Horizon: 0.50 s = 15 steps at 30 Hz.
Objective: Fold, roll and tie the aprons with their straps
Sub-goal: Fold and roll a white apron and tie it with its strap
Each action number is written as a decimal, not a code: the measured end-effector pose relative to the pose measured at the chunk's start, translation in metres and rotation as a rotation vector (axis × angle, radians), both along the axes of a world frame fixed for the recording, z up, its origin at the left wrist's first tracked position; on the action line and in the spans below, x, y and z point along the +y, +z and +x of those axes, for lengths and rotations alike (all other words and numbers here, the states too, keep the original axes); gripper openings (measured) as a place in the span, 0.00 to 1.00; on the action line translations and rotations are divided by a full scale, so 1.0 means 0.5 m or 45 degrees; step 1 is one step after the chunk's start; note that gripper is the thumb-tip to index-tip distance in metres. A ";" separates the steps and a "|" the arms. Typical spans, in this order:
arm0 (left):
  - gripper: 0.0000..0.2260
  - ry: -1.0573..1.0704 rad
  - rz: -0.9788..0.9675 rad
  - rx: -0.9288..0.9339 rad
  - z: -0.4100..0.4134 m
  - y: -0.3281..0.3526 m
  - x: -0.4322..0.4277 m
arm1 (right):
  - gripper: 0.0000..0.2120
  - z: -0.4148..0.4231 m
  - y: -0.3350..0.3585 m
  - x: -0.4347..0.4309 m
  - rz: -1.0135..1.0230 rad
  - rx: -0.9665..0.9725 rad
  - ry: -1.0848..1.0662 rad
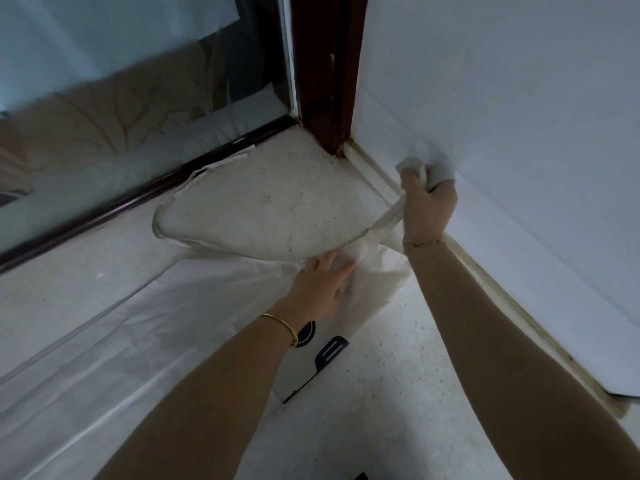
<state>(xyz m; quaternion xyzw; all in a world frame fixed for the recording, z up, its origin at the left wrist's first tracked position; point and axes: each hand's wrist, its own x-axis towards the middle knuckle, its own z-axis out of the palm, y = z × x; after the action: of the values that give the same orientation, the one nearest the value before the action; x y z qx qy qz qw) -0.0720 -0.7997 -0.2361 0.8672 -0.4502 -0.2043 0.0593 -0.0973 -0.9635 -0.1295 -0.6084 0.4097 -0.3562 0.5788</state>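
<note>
A white apron (pixel 194 306) with black utensil prints (pixel 329 355) lies spread on the speckled floor. Its neck strap (pixel 162 209) forms a wide loop on the floor toward the far corner. My left hand (pixel 322 285) lies flat, fingers straight, pressing the apron's top edge near the centre. My right hand (pixel 427 206) is raised by the wall, gripping a bunched piece of white strap (pixel 388 220) that runs taut down to the apron's upper corner.
A pale blue wall (pixel 519 116) runs along the right with a grimy skirting (pixel 485 271). A dark wooden door post (pixel 325 64) stands in the corner. A glass panel in a dark frame (pixel 104 206) borders the left side.
</note>
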 end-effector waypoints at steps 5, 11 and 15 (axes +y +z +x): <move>0.08 1.123 -0.822 1.295 0.024 0.081 0.033 | 0.04 -0.075 -0.043 0.122 -0.689 0.678 0.913; 0.14 1.749 -0.849 0.711 0.075 0.033 0.197 | 0.11 -0.133 -0.138 0.159 -1.144 1.173 1.763; 0.13 1.607 -0.546 0.222 0.099 0.017 0.236 | 0.13 -0.109 -0.119 0.185 -1.151 1.059 1.556</move>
<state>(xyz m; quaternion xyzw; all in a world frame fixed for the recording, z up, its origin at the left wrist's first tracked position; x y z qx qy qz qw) -0.0223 -0.6816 -0.2274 0.9135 0.1188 -0.1059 0.3745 -0.1520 -0.8712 -0.1891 -0.9746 0.0085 0.1400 0.1746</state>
